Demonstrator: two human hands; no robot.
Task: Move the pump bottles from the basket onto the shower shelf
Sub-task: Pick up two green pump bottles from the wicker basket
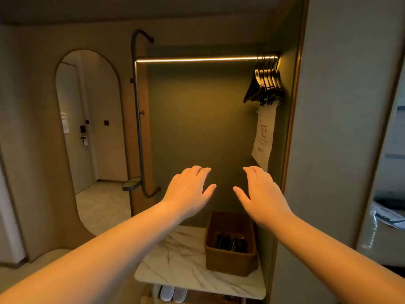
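A brown woven basket stands on a white marble shelf at the bottom of an open wardrobe niche. Dark objects lie inside it; I cannot tell what they are. My left hand and my right hand are stretched out side by side above the basket, palms down, fingers spread, holding nothing. No pump bottle and no shower shelf can be made out.
A lit rail carries several dark hangers at the upper right, with a white bag hanging below. An arched mirror is on the left wall. White slippers sit under the marble shelf. A wall panel bounds the niche on the right.
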